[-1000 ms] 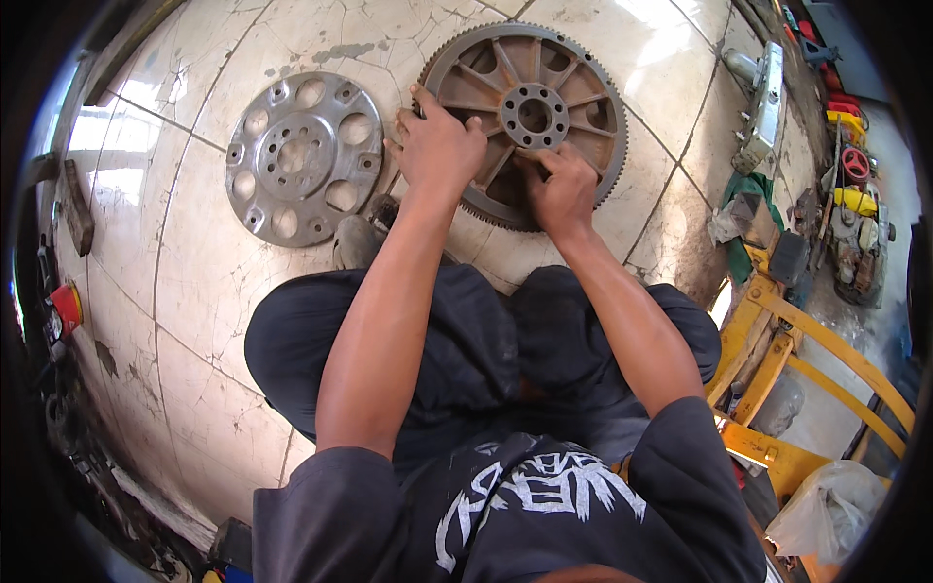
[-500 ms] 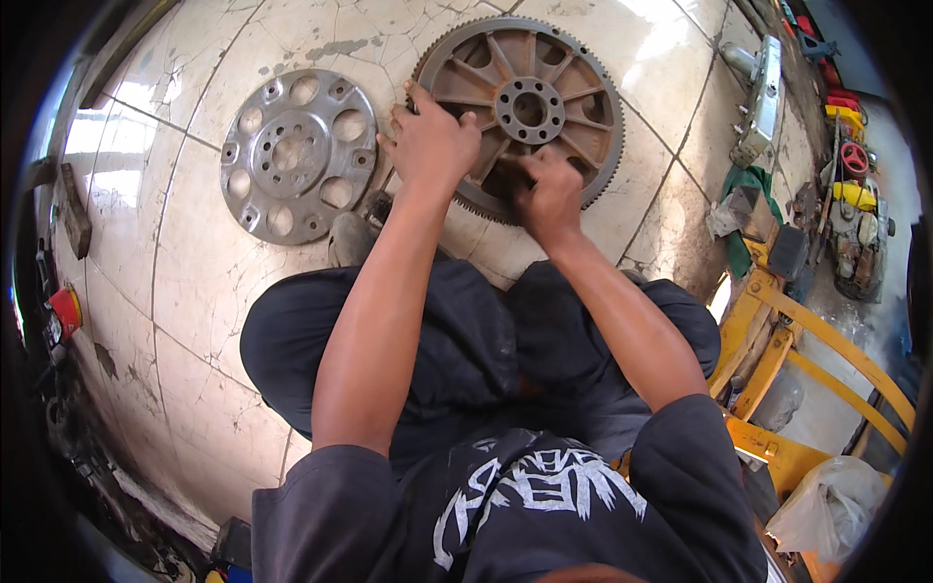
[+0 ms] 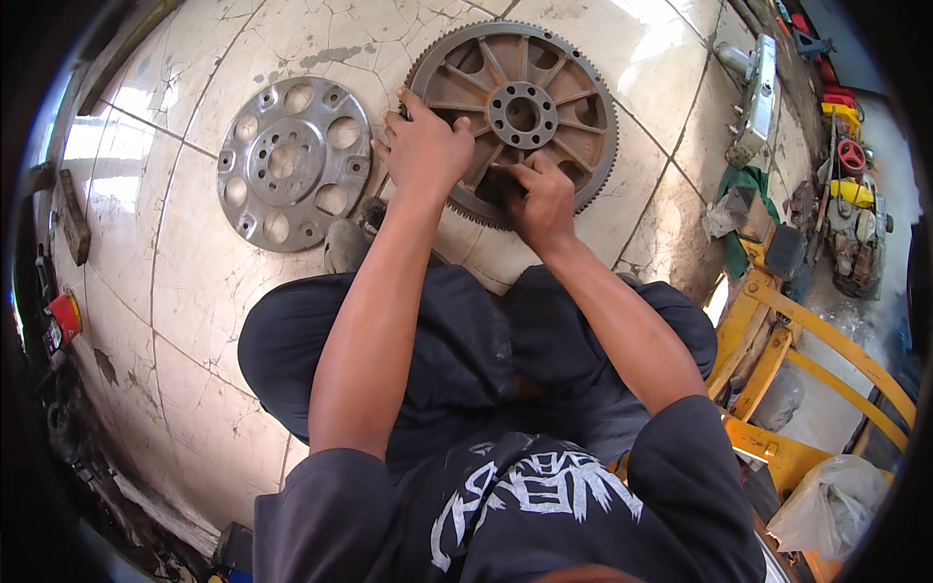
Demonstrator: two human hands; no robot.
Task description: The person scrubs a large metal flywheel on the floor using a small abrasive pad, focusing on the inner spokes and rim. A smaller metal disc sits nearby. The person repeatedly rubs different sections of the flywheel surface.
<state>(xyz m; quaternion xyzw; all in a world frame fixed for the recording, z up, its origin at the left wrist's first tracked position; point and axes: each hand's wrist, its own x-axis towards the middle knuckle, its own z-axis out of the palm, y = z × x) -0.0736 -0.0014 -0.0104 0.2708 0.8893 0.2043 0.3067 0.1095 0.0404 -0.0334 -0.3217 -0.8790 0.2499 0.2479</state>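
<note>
A large rusty-brown flywheel [image 3: 525,66] with a toothed rim, ribs and a bolt-hole hub lies on the tiled floor in front of me. My left hand [image 3: 428,148] rests on its left edge, fingers spread over the rim. Over the lower part of the flywheel is my right hand [image 3: 542,202], its fingers curled in a pinch beside the hub. Whatever is between those fingers is too dark to make out. To the left, a shiny round metal plate [image 3: 313,183] with several large holes lies flat, touched by neither hand.
My crossed legs [image 3: 437,325] are close below the flywheel. A yellow metal frame [image 3: 768,374] with a clear plastic bag [image 3: 831,510] stands at the right. Beyond it are machine parts [image 3: 855,233] and a silver metal part [image 3: 758,102]. A wooden block [image 3: 75,219] lies far left.
The flywheel and plate appear shifted slightly left in the view, the plate also a little lower. My right hand has moved slightly over the flywheel; my left hand keeps its place on the rim.
</note>
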